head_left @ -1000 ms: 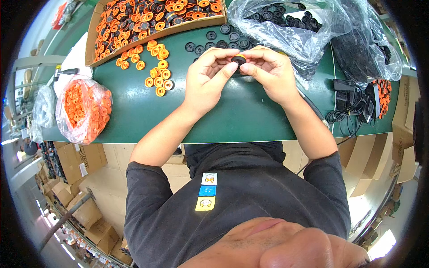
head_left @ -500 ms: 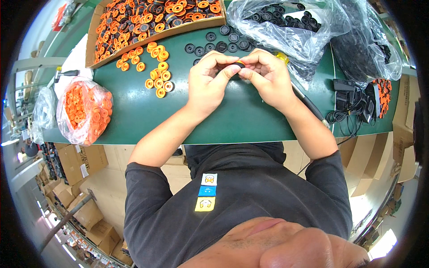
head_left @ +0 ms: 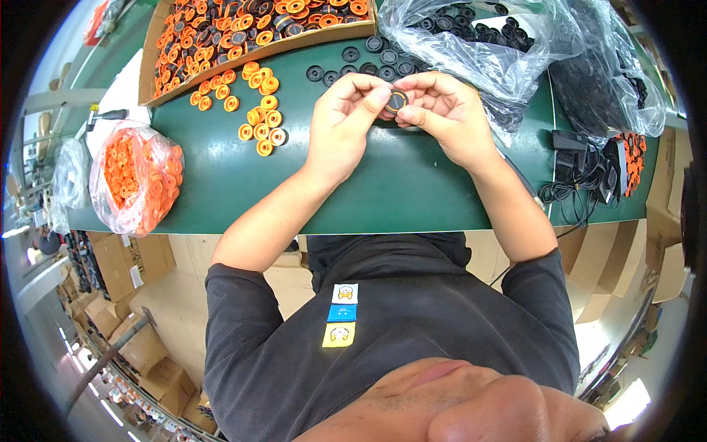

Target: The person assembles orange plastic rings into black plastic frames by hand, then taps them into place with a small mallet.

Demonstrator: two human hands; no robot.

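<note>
Both hands meet above the green table (head_left: 221, 184). My left hand (head_left: 346, 125) and my right hand (head_left: 442, 114) pinch one small round part (head_left: 398, 100) between their fingertips; it is black with an orange ring showing. Loose orange rings (head_left: 261, 125) lie on the table just left of my left hand. Several loose black discs (head_left: 361, 62) lie beyond the fingers.
A cardboard tray (head_left: 243, 37) of orange and black parts stands at the back left. A clear bag of black discs (head_left: 486, 44) sits at the back right, a bag of orange rings (head_left: 136, 173) at the left edge. Black cables and devices (head_left: 589, 173) lie at the right.
The hands stay together over the same spot; the fingers have shifted slightly and the round part now faces the camera more openly.
</note>
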